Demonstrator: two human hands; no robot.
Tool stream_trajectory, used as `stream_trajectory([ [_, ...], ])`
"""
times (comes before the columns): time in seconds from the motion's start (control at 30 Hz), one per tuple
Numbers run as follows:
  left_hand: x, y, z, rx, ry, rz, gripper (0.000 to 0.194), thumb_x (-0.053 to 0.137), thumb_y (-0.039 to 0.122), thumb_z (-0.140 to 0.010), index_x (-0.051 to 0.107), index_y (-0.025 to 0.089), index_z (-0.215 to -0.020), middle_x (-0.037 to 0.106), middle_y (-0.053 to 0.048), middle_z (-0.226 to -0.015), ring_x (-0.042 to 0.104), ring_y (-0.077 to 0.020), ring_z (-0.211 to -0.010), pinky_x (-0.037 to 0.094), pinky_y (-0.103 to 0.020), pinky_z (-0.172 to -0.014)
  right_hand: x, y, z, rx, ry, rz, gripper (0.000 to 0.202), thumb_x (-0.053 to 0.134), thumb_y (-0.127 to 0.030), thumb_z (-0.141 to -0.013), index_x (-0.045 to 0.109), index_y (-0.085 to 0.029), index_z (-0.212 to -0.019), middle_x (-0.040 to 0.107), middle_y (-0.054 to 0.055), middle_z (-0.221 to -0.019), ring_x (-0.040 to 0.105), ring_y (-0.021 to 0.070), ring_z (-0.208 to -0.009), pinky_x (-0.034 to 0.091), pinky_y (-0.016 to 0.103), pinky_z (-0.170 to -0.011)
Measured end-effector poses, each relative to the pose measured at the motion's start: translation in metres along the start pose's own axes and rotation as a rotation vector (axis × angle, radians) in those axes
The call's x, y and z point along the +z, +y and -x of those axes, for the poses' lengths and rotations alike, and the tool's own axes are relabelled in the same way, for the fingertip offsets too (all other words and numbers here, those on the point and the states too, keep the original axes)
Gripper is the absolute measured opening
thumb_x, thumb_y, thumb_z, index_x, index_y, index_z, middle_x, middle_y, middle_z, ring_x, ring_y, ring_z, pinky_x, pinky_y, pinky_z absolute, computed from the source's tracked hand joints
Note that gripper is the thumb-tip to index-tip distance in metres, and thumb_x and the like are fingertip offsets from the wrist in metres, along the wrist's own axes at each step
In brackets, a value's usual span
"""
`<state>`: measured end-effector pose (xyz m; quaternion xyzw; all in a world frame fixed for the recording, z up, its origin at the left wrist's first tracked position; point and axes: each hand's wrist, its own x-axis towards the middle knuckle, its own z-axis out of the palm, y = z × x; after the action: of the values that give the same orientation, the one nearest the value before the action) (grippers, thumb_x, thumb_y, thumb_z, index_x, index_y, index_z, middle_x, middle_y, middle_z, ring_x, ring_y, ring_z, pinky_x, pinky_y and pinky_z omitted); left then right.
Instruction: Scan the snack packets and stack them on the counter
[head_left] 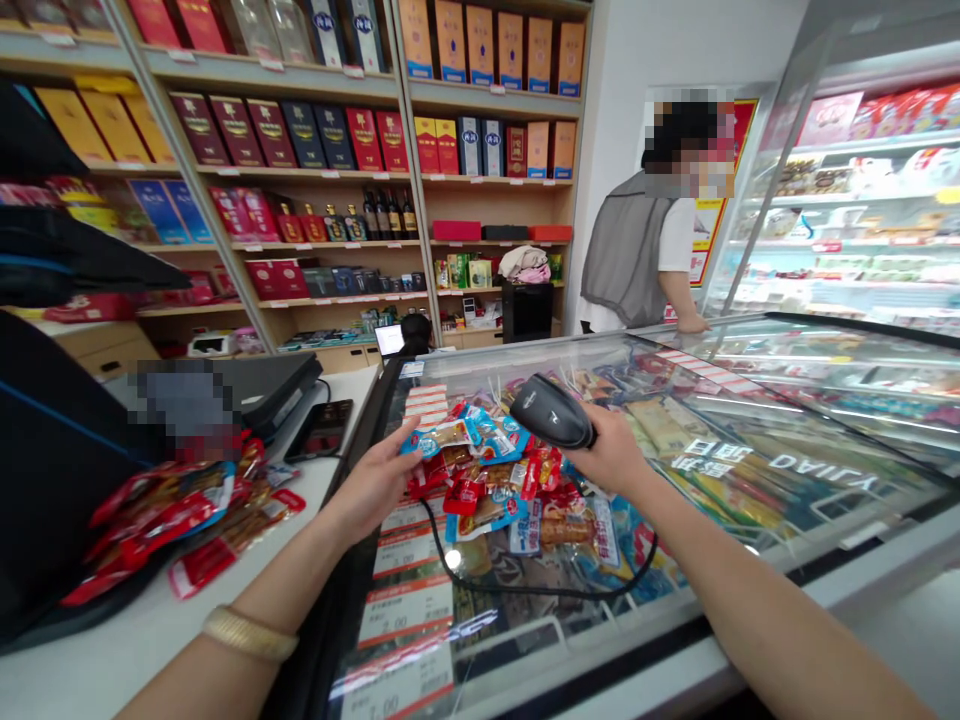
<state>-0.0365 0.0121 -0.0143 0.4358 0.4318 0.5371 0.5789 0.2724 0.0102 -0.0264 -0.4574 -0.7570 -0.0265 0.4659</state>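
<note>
A black barcode scanner (pixel 553 412) is gripped in my right hand (pixel 611 452), its head pointing left over a heap of small packets. The fingers and thumb of my left hand (pixel 384 478) are closed on a blue snack packet (pixel 442 437) at the heap's left edge. Red and blue snack packets (pixel 499 480) lie piled on the glass top of a freezer (pixel 525 650), below and between both hands. From the scanner a black cable (pixel 525 590) loops across the glass in front of the pile.
More red packets (pixel 180 510) lie on the white counter (pixel 300 520) at left, near a black phone (pixel 321 430) and dark equipment. A person (pixel 637 240) stands behind the freezer with a hand on its edge. Shelves of boxes (pixel 300 135) line the back wall.
</note>
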Motion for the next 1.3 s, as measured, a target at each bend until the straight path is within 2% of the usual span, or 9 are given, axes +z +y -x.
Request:
stream_trajectory([
  [0.2, -0.01, -0.015, -0.011, 0.396, 0.018, -0.767, 0.067, 0.069, 0.026, -0.073, 0.054, 0.021, -0.138, 0.049, -0.013, -0.145, 0.037, -0.0307, -0.138, 0.023, -0.045, -0.116, 0.0, 0.007, 0.0, 0.016, 0.009, 0.03, 0.021, 0.061, -0.037, -0.076, 0.067, -0.02, -0.087, 0.072, 0.007, -0.079, 0.064, 0.0218, -0.07, 0.046, 0.029, -0.066],
  [0.3, -0.015, -0.018, -0.015, 0.424, 0.086, -1.028, 0.068, 0.062, 0.032, -0.077, 0.049, 0.021, -0.142, 0.039, -0.017, -0.151, 0.033, -0.0368, -0.139, 0.019, -0.055, -0.114, 0.002, 0.006, 0.001, 0.013, -0.007, 0.04, 0.023, 0.06, -0.038, -0.076, 0.067, -0.02, -0.088, 0.071, 0.007, -0.078, 0.064, 0.0214, -0.07, 0.045, 0.029, -0.066],
  [0.47, -0.016, -0.005, -0.013, 0.524, 0.215, -1.054, 0.053, 0.062, 0.032, -0.077, 0.059, 0.024, -0.13, 0.05, -0.015, -0.138, 0.043, -0.0346, -0.129, 0.027, -0.051, -0.111, 0.005, 0.008, 0.002, 0.027, -0.033, 0.06, 0.023, 0.06, -0.034, -0.074, 0.068, -0.02, -0.09, 0.071, 0.007, -0.081, 0.064, 0.0221, -0.073, 0.045, 0.029, -0.066],
  [0.57, -0.026, 0.019, -0.005, 0.664, 0.438, -1.057, 0.04, 0.065, 0.026, -0.074, 0.066, 0.024, -0.114, 0.058, -0.013, -0.126, 0.047, -0.036, -0.125, 0.029, -0.052, -0.109, 0.006, 0.01, 0.003, 0.032, -0.03, 0.06, 0.022, 0.06, -0.034, -0.074, 0.067, -0.02, -0.09, 0.072, 0.007, -0.083, 0.065, 0.0232, -0.076, 0.046, 0.03, -0.067],
  [0.67, -0.055, 0.045, 0.008, 0.747, 0.762, -1.083, 0.034, 0.065, 0.024, -0.073, 0.066, 0.024, -0.107, 0.06, -0.011, -0.121, 0.042, -0.0408, -0.129, 0.027, -0.061, -0.105, 0.007, 0.012, 0.004, 0.033, -0.032, 0.058, 0.023, 0.06, -0.035, -0.075, 0.068, -0.02, -0.092, 0.072, 0.007, -0.084, 0.066, 0.0228, -0.076, 0.047, 0.03, -0.068],
  [0.77, -0.103, 0.059, 0.016, 0.703, 1.048, -1.02, 0.038, 0.069, 0.022, -0.061, 0.064, 0.025, -0.099, 0.062, -0.008, -0.125, 0.028, -0.0497, -0.136, 0.037, -0.065, -0.09, 0.008, 0.012, 0.004, 0.04, -0.05, 0.066, 0.024, 0.061, -0.036, -0.074, 0.067, -0.021, -0.091, 0.072, 0.007, -0.084, 0.065, 0.0221, -0.075, 0.047, 0.03, -0.069],
  [0.93, -0.162, 0.056, 0.011, 0.351, 1.231, -1.228, 0.028, 0.069, 0.044, -0.059, 0.058, 0.023, -0.072, 0.066, -0.014, -0.12, 0.038, -0.0592, -0.127, 0.031, -0.082, -0.081, 0.009, 0.01, 0.005, 0.05, -0.09, 0.041, 0.023, 0.061, -0.038, -0.075, 0.066, -0.021, -0.088, 0.072, 0.007, -0.084, 0.065, 0.0223, -0.075, 0.047, 0.03, -0.068],
  [1.13, -0.147, 0.056, 0.017, 0.589, 1.277, -1.149, 0.033, 0.054, 0.057, -0.076, 0.059, 0.025, -0.078, 0.064, -0.011, -0.123, 0.043, -0.0534, -0.127, 0.03, -0.081, -0.09, 0.009, 0.005, 0.005, 0.033, -0.095, 0.056, 0.022, 0.059, -0.036, -0.075, 0.066, -0.021, -0.089, 0.072, 0.006, -0.085, 0.065, 0.023, -0.076, 0.046, 0.031, -0.068],
  [1.3, -0.116, 0.062, 0.017, 0.718, 1.093, -0.823, 0.039, 0.05, 0.066, -0.082, 0.054, 0.029, -0.094, 0.068, -0.005, -0.104, 0.063, -0.0356, -0.103, 0.051, -0.06, -0.085, 0.008, 0.004, 0.004, 0.015, -0.077, 0.043, 0.022, 0.06, -0.036, -0.076, 0.066, -0.021, -0.09, 0.072, 0.006, -0.085, 0.065, 0.0227, -0.075, 0.046, 0.031, -0.067],
])
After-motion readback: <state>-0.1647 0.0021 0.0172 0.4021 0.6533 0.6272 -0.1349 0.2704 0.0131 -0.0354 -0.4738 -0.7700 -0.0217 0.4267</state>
